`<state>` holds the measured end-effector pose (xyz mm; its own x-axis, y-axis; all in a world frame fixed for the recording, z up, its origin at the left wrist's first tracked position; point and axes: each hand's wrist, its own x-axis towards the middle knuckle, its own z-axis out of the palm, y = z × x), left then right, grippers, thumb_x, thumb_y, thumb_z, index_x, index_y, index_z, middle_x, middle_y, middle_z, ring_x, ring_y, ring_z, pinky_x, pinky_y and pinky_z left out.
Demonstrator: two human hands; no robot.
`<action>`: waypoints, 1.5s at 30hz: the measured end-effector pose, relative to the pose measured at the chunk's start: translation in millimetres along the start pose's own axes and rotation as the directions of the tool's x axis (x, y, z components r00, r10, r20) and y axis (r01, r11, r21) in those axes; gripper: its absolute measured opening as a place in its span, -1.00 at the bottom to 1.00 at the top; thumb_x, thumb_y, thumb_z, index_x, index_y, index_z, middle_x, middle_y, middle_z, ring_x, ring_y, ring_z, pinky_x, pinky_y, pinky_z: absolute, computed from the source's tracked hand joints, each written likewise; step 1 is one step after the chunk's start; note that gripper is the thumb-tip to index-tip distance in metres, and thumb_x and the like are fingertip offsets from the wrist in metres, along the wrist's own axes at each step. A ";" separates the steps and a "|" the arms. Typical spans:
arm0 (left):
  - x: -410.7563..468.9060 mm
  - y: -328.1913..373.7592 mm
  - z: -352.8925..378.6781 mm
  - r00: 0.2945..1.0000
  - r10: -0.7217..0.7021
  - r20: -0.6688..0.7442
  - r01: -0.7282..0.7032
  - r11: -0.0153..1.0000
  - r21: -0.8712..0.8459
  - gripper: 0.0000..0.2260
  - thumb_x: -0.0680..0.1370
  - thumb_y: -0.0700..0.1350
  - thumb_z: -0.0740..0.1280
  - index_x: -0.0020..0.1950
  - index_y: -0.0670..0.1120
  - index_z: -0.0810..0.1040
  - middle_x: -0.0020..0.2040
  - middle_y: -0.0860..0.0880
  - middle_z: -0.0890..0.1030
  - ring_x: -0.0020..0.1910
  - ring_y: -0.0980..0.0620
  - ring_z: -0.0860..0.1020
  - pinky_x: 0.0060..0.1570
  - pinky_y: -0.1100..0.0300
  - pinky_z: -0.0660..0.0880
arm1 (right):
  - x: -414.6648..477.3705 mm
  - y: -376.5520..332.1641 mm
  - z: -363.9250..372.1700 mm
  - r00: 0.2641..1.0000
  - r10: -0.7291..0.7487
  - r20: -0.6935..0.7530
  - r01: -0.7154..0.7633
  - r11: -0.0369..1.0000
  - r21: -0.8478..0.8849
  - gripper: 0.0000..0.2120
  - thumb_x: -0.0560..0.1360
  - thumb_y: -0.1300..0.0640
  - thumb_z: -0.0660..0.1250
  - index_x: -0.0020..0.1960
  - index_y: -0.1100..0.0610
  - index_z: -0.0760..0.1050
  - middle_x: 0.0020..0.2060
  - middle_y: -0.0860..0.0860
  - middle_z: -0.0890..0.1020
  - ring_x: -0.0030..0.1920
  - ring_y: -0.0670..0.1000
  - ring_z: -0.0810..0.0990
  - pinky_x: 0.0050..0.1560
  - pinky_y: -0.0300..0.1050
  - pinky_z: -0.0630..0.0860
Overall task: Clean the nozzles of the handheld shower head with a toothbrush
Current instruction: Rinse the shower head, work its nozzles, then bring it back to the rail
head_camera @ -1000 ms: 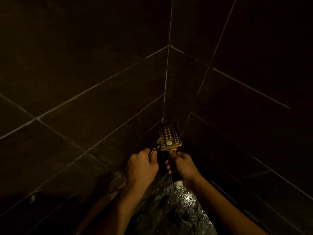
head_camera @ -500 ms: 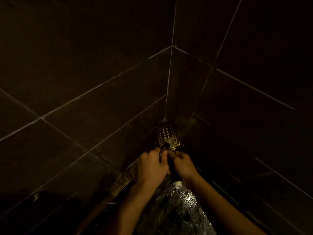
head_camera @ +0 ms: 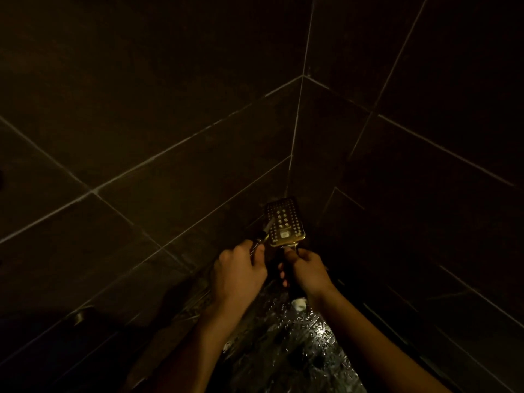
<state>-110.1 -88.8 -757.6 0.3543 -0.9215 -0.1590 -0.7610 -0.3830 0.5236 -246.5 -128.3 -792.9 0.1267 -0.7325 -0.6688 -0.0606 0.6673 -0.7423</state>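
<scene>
The rectangular shower head (head_camera: 285, 222) is facing up in the tiled corner, steadied by the right hand (head_camera: 307, 269) clamping its handle so the left hand (head_camera: 239, 272), fingers closed around the toothbrush (head_camera: 265, 232), is scrubbing nozzles at its left edge.

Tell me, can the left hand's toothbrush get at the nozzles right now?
Probably yes: the left hand holds the toothbrush with its tip at the left edge of the shower head, whose nozzle face is uncovered.
</scene>
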 end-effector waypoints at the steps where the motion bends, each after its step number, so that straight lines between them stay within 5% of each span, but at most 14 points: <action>1: -1.7 -2.9 -3.6 1.000 0.018 -0.003 -0.018 1.000 -0.005 -0.80 0.59 0.08 0.23 -0.02 0.01 0.58 -0.22 0.02 0.62 -0.22 0.05 0.61 -0.18 0.07 0.60 | -1.3 -2.0 2.9 1.000 -0.007 0.006 0.007 1.000 -0.006 -0.73 0.69 0.06 0.18 -0.02 0.21 0.55 -0.36 0.06 0.60 -0.49 -0.05 0.53 -0.45 -0.20 0.49; 8: -11.7 -37.4 -55.9 1.000 -0.014 -0.002 0.014 0.999 -0.041 -0.80 0.61 0.06 0.23 0.02 -0.02 0.59 -0.25 0.03 0.60 -0.26 0.06 0.60 -0.24 0.11 0.58 | -18.4 -17.3 27.7 0.997 -0.074 0.029 0.072 0.996 0.044 -0.74 0.69 0.05 0.19 0.01 0.20 0.53 -0.28 0.07 0.60 -0.41 -0.04 0.54 -0.38 -0.19 0.51; 12: -22.9 -78.8 -112.9 0.999 -0.044 0.011 0.044 0.999 0.004 -0.84 0.63 0.01 0.25 0.01 -0.01 0.59 -0.30 0.14 0.52 -0.36 0.26 0.48 -0.40 0.44 0.29 | -37.5 -37.5 41.0 0.980 -0.198 0.020 0.197 0.979 0.050 -0.79 0.69 0.06 0.19 0.09 0.19 0.51 -0.24 0.08 0.60 -0.38 -0.06 0.56 -0.40 -0.21 0.54; 17: -43.5 -145.7 -188.8 0.994 -0.109 0.001 0.109 0.993 0.048 -0.83 0.58 0.01 0.31 -0.03 -0.04 0.64 -0.26 -0.03 0.64 -0.25 -0.03 0.62 -0.31 0.20 0.39 | -63.9 -63.8 58.0 0.919 -0.394 0.011 0.394 0.918 -0.039 -0.78 0.69 0.05 0.19 0.10 0.19 0.51 -0.16 0.13 0.60 -0.28 0.00 0.59 -0.26 -0.08 0.58; 24: -51.5 -225.0 -260.0 0.983 -0.143 0.114 0.143 0.990 0.014 -0.86 0.59 0.01 0.32 -0.10 0.03 0.63 -0.31 -0.02 0.62 -0.32 0.05 0.62 -0.40 0.23 0.42 | -85.6 -99.2 90.6 0.799 -0.600 -0.038 0.589 0.794 -0.154 -0.81 0.68 0.01 0.19 0.14 0.08 0.52 -0.11 0.08 0.65 -0.16 0.01 0.63 -0.07 0.06 0.58; 27: -48.6 -247.9 -269.0 0.982 -0.095 0.166 0.088 0.995 0.048 -0.83 0.59 0.02 0.31 -0.11 -0.02 0.62 -0.28 -0.07 0.63 -0.30 0.01 0.62 -0.30 0.13 0.48 | -94.9 -109.8 105.8 0.758 -0.652 -0.018 0.634 0.742 -0.216 -0.78 0.69 -0.01 0.17 0.21 0.05 0.50 0.01 0.13 0.66 -0.03 0.03 0.66 -0.02 0.00 0.61; 32: -47.8 -267.4 -268.0 0.969 -0.010 0.246 -0.006 0.998 0.066 -0.91 0.59 0.05 0.29 -0.06 0.14 0.57 -0.23 -0.02 0.65 -0.25 0.06 0.63 -0.20 0.08 0.56 | -106.1 -121.5 123.3 0.689 -0.725 0.001 0.686 0.651 -0.324 -0.86 0.69 -0.01 0.17 0.19 -0.11 0.47 -0.07 -0.09 0.63 -0.03 0.00 0.66 -0.01 -0.01 0.62; 38: -38.3 -273.2 -263.6 0.969 -0.020 0.245 0.006 0.998 0.056 -0.91 0.61 0.02 0.28 -0.04 0.15 0.57 -0.24 -0.04 0.63 -0.28 0.02 0.60 -0.26 0.12 0.49 | -117.5 -134.9 135.1 0.589 -0.808 -0.023 0.732 0.545 -0.410 -0.76 0.70 0.03 0.16 0.34 -0.04 0.43 -0.11 -0.20 0.57 -0.16 -0.34 0.59 -0.14 -0.24 0.53; 42: -37.7 -273.9 -259.9 0.973 -0.049 0.226 0.046 0.999 0.020 -0.92 0.60 -0.01 0.31 -0.03 0.09 0.59 -0.27 -0.05 0.63 -0.30 0.02 0.61 -0.32 0.15 0.48 | -123.9 -144.6 139.1 0.592 -0.804 -0.057 0.722 0.561 -0.405 -0.79 0.70 -0.02 0.14 0.30 -0.19 0.38 -0.09 -0.23 0.59 -0.12 -0.28 0.61 -0.07 -0.17 0.56; 45: -39.4 -267.2 -258.4 0.974 -0.068 0.214 0.082 0.995 -0.058 -0.91 0.60 -0.02 0.32 -0.06 0.05 0.61 -0.29 -0.04 0.62 -0.31 0.06 0.62 -0.36 0.23 0.45 | -130.0 -156.4 138.2 0.585 -0.808 -0.070 0.727 0.560 -0.397 -0.79 0.70 -0.03 0.12 0.31 -0.08 0.40 -0.09 -0.19 0.59 -0.12 -0.27 0.60 -0.06 -0.08 0.60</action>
<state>219.7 66.6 -675.0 0.2810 -0.8857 -0.3696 -0.6966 -0.4532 0.5562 -116.6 -118.8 -584.3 0.0536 -0.9770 0.2063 -0.3349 -0.2122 -0.9180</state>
